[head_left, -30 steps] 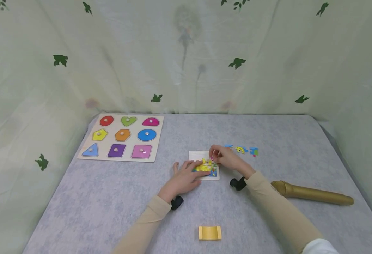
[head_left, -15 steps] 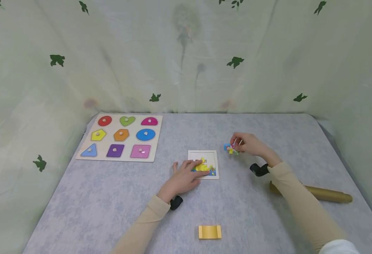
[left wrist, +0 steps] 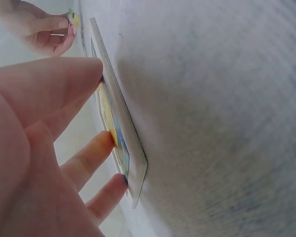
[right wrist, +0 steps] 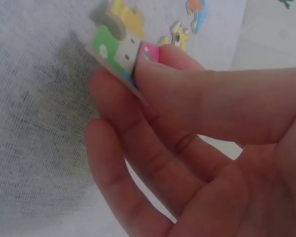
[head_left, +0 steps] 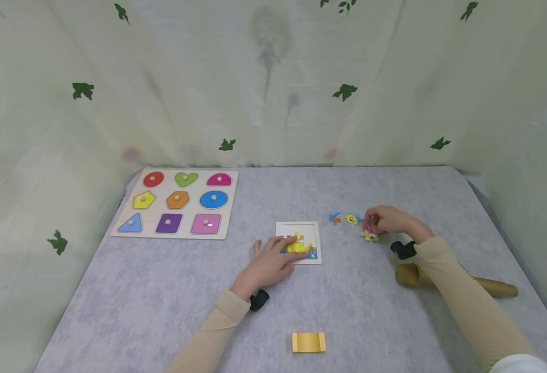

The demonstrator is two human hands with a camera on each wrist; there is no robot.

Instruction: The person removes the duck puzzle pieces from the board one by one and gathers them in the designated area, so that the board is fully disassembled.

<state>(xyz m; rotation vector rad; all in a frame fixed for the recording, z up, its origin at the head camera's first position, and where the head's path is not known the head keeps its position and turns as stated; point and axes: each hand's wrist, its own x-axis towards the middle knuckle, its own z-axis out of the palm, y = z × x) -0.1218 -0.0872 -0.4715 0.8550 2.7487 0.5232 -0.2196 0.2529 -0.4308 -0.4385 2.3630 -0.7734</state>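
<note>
A small white-framed puzzle tray (head_left: 318, 238) lies mid-table, its lower part filled with yellow and blue pieces. My left hand (head_left: 267, 263) rests on it with spread fingers, and in the left wrist view the fingertips (left wrist: 108, 139) touch its surface. Farther right, my right hand (head_left: 390, 220) pinches a puzzle piece (right wrist: 119, 55) between thumb and fingers; the piece is green, white and pink. Beside that hand lie a blue and orange piece (head_left: 334, 217) and a yellow and blue piece (head_left: 351, 218).
A board of colourful knobbed shapes (head_left: 230, 207) lies at the back left. A brown, club-like object (head_left: 497, 288) is partly under the right forearm. Near the front sits a small yellow curved block (head_left: 308, 342). A pale curtain (head_left: 170, 83) hangs behind the table.
My right hand has moved from the tray to the loose pieces at the right, carrying the pinched piece. My left hand has stayed on the tray.
</note>
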